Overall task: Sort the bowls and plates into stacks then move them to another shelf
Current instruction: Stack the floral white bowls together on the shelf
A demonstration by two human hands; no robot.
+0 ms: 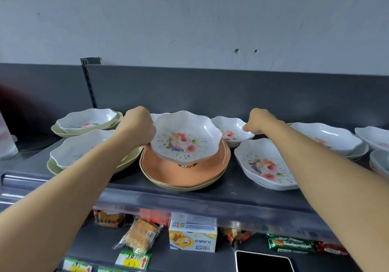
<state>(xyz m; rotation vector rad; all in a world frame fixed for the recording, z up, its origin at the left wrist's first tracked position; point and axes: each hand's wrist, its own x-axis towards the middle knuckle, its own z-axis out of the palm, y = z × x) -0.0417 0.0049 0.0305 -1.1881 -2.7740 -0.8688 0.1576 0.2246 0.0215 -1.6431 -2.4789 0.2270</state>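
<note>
My left hand [137,129] pinches the floral bowl [186,138] by its nine o'clock rim, tilted over the orange plates [185,172] — it could slip. My right hand [257,123] reaches another bowl [230,133] — grip unclear.

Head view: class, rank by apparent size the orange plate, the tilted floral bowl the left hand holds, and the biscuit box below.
1. orange plate
2. floral bowl, in left hand
3. biscuit box, though its nearness makes this unsure

White bowl [186,138] with pink-and-purple flower print; orange plate [185,170]; dark grey shelf [210,196].
</note>
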